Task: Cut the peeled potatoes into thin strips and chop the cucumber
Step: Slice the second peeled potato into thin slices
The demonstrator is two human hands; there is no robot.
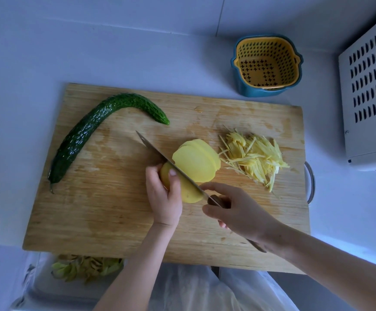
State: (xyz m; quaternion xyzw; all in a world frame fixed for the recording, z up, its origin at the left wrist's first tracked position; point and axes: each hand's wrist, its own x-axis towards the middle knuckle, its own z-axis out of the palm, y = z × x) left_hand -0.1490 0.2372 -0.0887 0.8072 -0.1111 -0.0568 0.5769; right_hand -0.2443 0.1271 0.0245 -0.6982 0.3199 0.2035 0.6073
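The hard, probably slippery potato [189, 195] is held at its uncut end by the left hand [165, 198], the knife [160, 153] by the right hand [238, 213].

The cutting board [115, 209] is pale tan wood with fine straight grain and darker damp blotches. At ten o'clock on it, the cucumber [86, 135] is dark, glossy green with a bumpy skin. The potato [188, 191], its slices [196, 160] and the strips [254, 158] at three o'clock are pale yellow. The knife [157, 151] has a grey steel blade and a brown handle. At one o'clock, a mustard-yellow basket [265, 63], patterned with dark drop-shaped and star-shaped holes, sits in a blue bowl [245, 88]. The counter [92, 52] is bluish white. The peelings [86, 268] at seven o'clock are yellow-green and brown.
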